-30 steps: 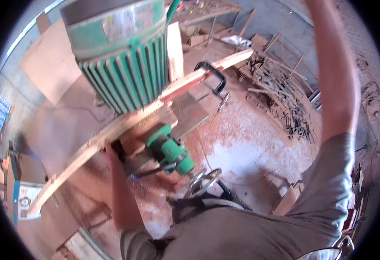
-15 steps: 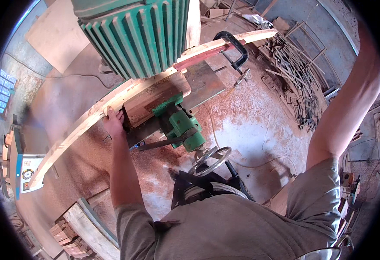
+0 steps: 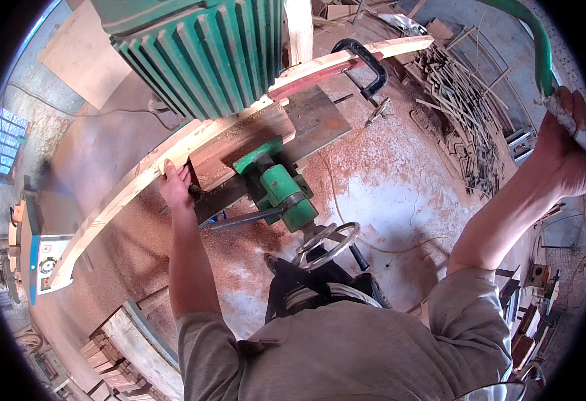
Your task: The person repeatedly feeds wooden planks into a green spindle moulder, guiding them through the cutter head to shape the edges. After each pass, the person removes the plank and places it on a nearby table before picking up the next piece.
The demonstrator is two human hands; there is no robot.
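Note:
A long pale wooden beam (image 3: pixel 129 189) crosses the machine under its ribbed green motor housing (image 3: pixel 199 60). My left hand (image 3: pixel 175 186) is closed on the beam's near edge, thumb on top and fingers against its side. At the upper right, my right hand (image 3: pixel 569 144) wraps around the pale grip of a green lever (image 3: pixel 540 47). A black C-clamp (image 3: pixel 373 67) holds the beam beside a reddish wood strip (image 3: pixel 319 75). Nearer to me, a reddish-brown wooden block (image 3: pixel 216 160) is pressed by a green vise (image 3: pixel 283 187). The tool under the motor is hidden.
A metal handwheel (image 3: pixel 326 244) and a bar handle (image 3: pixel 246 220) project toward me. Sawdust (image 3: pixel 232 257) covers much of the floor. A heap of wood offcuts (image 3: pixel 450 100) lies at right. A white-fronted control box (image 3: pixel 49 264) stands near the beam's left end.
My right hand has come down into view with the green lever, and its elbow has moved lower and closer. My left hand stays on the beam.

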